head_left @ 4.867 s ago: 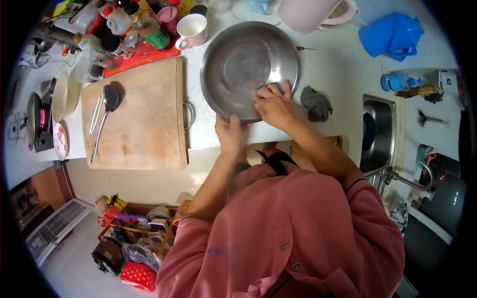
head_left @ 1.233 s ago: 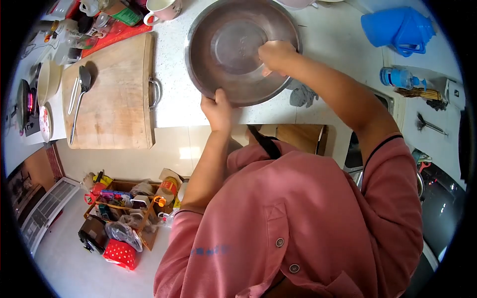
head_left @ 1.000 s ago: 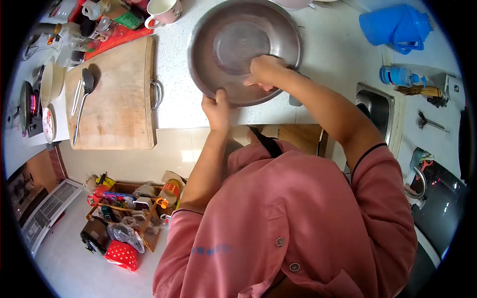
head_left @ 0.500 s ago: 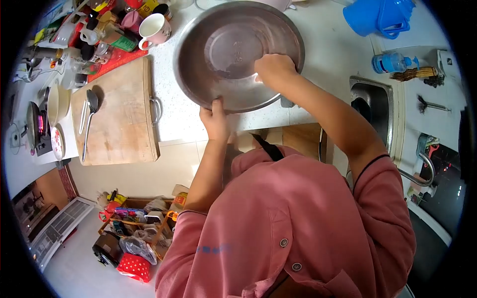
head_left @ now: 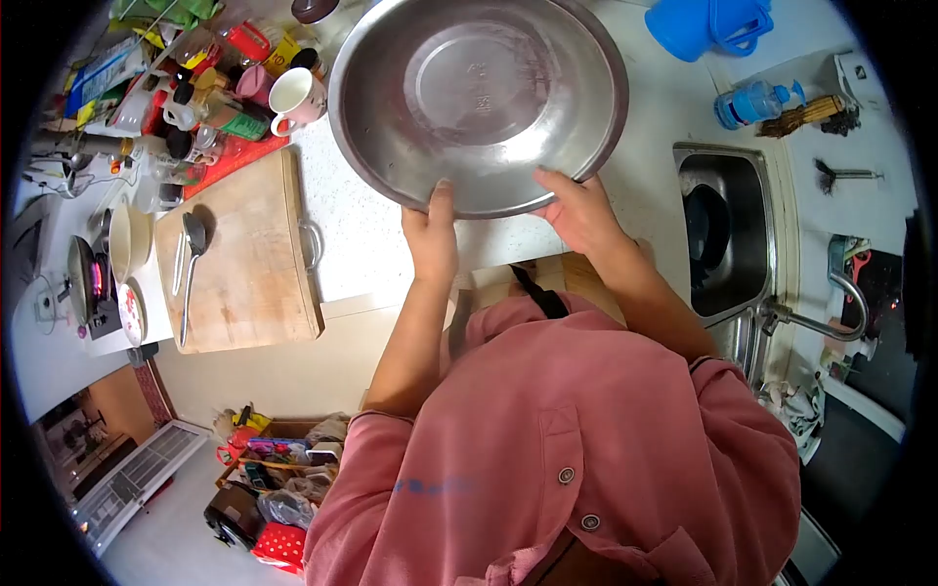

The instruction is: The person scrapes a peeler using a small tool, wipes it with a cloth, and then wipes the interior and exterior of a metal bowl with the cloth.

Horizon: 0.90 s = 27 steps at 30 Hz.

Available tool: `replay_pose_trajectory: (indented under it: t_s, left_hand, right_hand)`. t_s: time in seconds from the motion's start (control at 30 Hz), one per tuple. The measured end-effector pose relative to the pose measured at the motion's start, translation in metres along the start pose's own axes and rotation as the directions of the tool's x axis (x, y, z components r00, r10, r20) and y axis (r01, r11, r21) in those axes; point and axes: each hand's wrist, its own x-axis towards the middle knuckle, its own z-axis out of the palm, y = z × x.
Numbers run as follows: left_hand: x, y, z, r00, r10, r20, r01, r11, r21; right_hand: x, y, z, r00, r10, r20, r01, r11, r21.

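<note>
A large round stainless steel basin [head_left: 479, 93] is held over the white counter, its inside facing me. My left hand [head_left: 430, 234] grips the near rim, with the thumb over the edge and the fingers hidden underneath. A little to the right, my right hand [head_left: 578, 213] holds the same rim, thumb on the inner side and fingers below. The basin's inside looks bare, with stamped marks and dull patches on its bottom.
Left of the basin lies a wooden cutting board [head_left: 249, 264] with a metal spoon [head_left: 194, 234] on it. A mug [head_left: 298, 96] and several jars stand behind. To the right are a sink [head_left: 723, 283], a blue plastic container [head_left: 689, 27] and a blue bottle [head_left: 747, 105].
My right hand has moved from inside the basin to its near rim and taken hold there. The basin appears larger and tilted more toward me. My left hand keeps its grip.
</note>
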Motion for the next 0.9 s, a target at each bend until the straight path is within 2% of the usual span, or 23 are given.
replay_pose_trajectory:
  t_s: [0.1,0.13,0.2,0.23,0.3,0.4,0.5,0.53,0.63,0.67,0.77,0.8,0.83,0.9]
  left_hand:
    - [-0.007,0.008,0.004,0.916,0.388,-0.1,-0.356,0.903,0.242]
    - [-0.012,0.012,0.005,0.858,0.514,-0.01,-0.456,0.769,0.447]
    - [-0.028,0.02,0.004,0.709,0.664,0.235,-0.575,0.352,0.739]
    - [-0.033,0.027,0.007,0.736,0.597,0.32,-0.565,0.28,0.776]
    - [-0.037,0.032,0.009,0.781,0.474,0.406,-0.458,-0.006,0.889]
    - [-0.038,0.038,0.021,0.713,0.333,0.617,-0.656,0.008,0.754]
    - [-0.029,0.009,0.037,0.632,0.399,0.664,-0.773,0.272,0.573]
    - [-0.029,0.012,0.035,0.623,0.366,0.691,-0.779,0.216,0.588]
    - [-0.001,0.017,0.004,0.614,0.356,0.704,-0.677,-0.221,0.702]
    - [0.003,0.023,-0.004,0.611,0.364,0.703,-0.667,-0.241,0.705]
    - [-0.008,-0.005,0.008,0.594,0.489,0.639,-0.712,-0.051,0.701]
    - [-0.019,-0.003,0.024,0.617,0.477,0.626,-0.747,0.105,0.656]
    - [-0.024,-0.001,0.029,0.629,0.445,0.637,-0.748,0.121,0.653]
    - [-0.008,-0.002,0.015,0.534,0.395,0.748,-0.801,-0.048,0.597]
  right_hand:
    - [0.0,0.002,-0.008,0.998,-0.051,-0.043,0.048,0.996,-0.069]
    - [0.0,0.003,-0.008,0.994,-0.072,-0.077,0.067,0.996,-0.061]
    - [-0.002,0.007,-0.005,0.985,-0.104,-0.141,0.098,0.994,-0.048]
    - [-0.004,0.007,-0.004,0.98,-0.119,-0.157,0.11,0.992,-0.064]
    - [-0.007,0.005,-0.001,0.972,-0.148,-0.182,0.132,0.986,-0.098]
    - [-0.002,0.022,-0.002,0.98,-0.128,-0.152,0.135,0.99,0.039]
    - [-0.004,0.036,0.005,0.979,-0.14,-0.147,0.129,0.988,-0.082]
    - [-0.003,0.035,0.007,0.973,-0.165,-0.16,0.157,0.986,-0.063]
    - [-0.003,0.027,-0.006,0.979,-0.137,-0.151,0.126,0.989,-0.082]
    - [-0.006,0.027,-0.003,0.975,-0.156,-0.158,0.145,0.986,-0.079]
    - [-0.01,0.03,0.014,0.956,-0.145,-0.256,0.127,0.988,-0.086]
    - [-0.007,0.033,0.011,0.956,-0.148,-0.254,0.126,0.987,-0.101]
    - [-0.004,0.035,0.002,0.955,-0.154,-0.255,0.128,0.985,-0.118]
    - [-0.003,0.028,-0.009,0.956,-0.158,-0.246,0.129,0.983,-0.128]
